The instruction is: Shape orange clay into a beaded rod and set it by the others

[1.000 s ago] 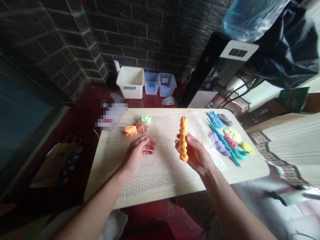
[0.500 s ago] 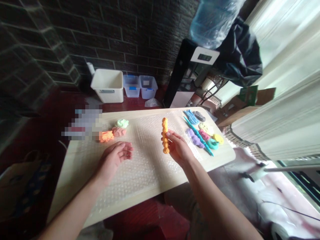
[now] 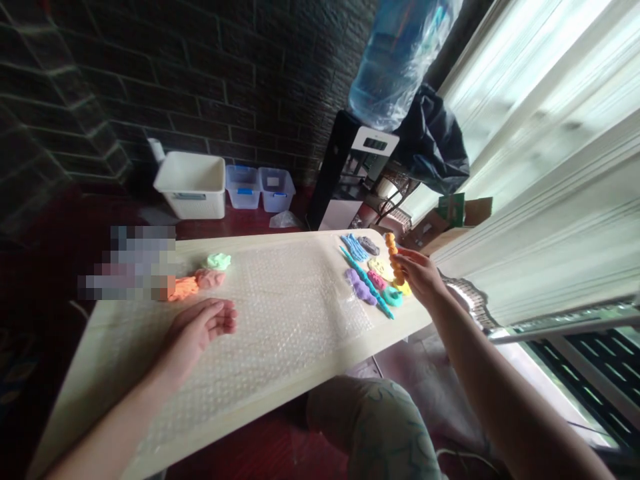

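Observation:
My right hand (image 3: pixel 421 273) pinches a knobbly orange-yellow clay stick (image 3: pixel 392 245) and holds it upright over the table's right end. Close by it lie a blue ridged clay piece (image 3: pixel 355 247), a grey clay piece (image 3: pixel 369 245), a long teal clay strip (image 3: pixel 358 272), a purple lumpy clay piece (image 3: pixel 360 287), a pink clay piece (image 3: pixel 376 279) and a green clay ring (image 3: pixel 393 297). My left hand (image 3: pixel 206 325), fingers loosely curled and holding nothing, hovers over the bubble wrap (image 3: pixel 285 307). Beyond it are orange clay (image 3: pixel 184 289), brownish-pink clay (image 3: pixel 210 279) and pale green clay (image 3: pixel 219 261).
The pale table (image 3: pixel 267 397) has a rounded far right corner. Behind it on the floor stand a white bin (image 3: pixel 197 203) and two clear boxes with blue clips (image 3: pixel 277 200). A water dispenser (image 3: pixel 330 177) and curtains (image 3: pixel 545 200) are at the right.
My right hand has carried the orange-yellow clay stick rightward, from over the bubble wrap to above the clay pieces. The view has turned, and my left hand keeps its loose shape.

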Tool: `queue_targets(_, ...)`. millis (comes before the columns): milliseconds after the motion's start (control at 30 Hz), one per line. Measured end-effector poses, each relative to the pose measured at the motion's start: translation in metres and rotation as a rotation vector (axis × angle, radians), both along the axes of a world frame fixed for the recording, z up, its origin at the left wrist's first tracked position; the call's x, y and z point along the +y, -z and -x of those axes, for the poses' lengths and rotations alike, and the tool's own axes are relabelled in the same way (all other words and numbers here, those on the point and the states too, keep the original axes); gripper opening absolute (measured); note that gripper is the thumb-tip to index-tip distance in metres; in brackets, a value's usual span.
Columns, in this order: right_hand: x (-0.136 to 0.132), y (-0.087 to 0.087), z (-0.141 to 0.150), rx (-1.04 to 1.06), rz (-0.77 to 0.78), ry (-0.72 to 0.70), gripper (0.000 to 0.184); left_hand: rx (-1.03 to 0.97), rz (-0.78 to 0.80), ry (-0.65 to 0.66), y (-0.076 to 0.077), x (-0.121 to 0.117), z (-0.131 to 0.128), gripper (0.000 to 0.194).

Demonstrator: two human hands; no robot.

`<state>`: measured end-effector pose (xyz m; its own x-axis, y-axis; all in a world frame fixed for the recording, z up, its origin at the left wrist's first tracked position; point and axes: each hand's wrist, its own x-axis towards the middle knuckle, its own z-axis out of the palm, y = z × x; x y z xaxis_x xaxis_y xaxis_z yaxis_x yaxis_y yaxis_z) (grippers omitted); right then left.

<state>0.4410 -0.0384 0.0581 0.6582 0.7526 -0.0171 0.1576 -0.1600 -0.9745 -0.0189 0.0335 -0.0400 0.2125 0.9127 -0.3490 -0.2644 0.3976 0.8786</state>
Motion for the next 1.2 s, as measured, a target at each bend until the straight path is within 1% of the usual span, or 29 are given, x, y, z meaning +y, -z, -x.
queue_targets(67, 0.003, 0.000, -0.025, -0.138, 0.076, -0.007, 0.055, 0.008, 0.000, -0.001, -0.003, -0.002, 0.000, 0.028)
queue_targets(167, 0.014, 0.008, -0.051, -0.319, 0.182, -0.052, 0.051, 0.013, 0.000, -0.006, -0.005, -0.004, 0.000, 0.025)
queue_targets(233, 0.022, 0.018, -0.062, -0.413, 0.239, -0.100, 0.045, 0.017, -0.006, 0.001, -0.005, -0.005, 0.000, 0.023)
queue_targets(333, 0.030, 0.034, -0.069, -0.526, 0.295, -0.179, 0.035, 0.022, -0.020, 0.007, -0.005, -0.006, 0.001, 0.022)
queue_targets(467, 0.033, 0.049, -0.069, -0.650, 0.341, -0.254, 0.031, 0.035, -0.023, -0.004, -0.006, -0.007, 0.001, 0.018)
queue_targets(600, 0.034, 0.054, -0.068, -0.742, 0.380, -0.275, 0.032, 0.046, -0.027, -0.006, -0.004, -0.006, 0.000, 0.020)
queue_targets(833, 0.031, 0.056, -0.059, -0.821, 0.423, -0.317, 0.033, 0.041, -0.024, -0.013, -0.006, -0.007, 0.000, 0.017)
queue_targets(1000, 0.031, 0.058, -0.054, -0.880, 0.434, -0.311, 0.028, 0.019, -0.036, 0.005, -0.005, -0.007, 0.000, 0.017)
queue_targets(1200, 0.028, 0.046, -0.046, -0.921, 0.393, -0.243, 0.025, -0.001, -0.051, -0.003, 0.002, -0.004, 0.000, 0.031)
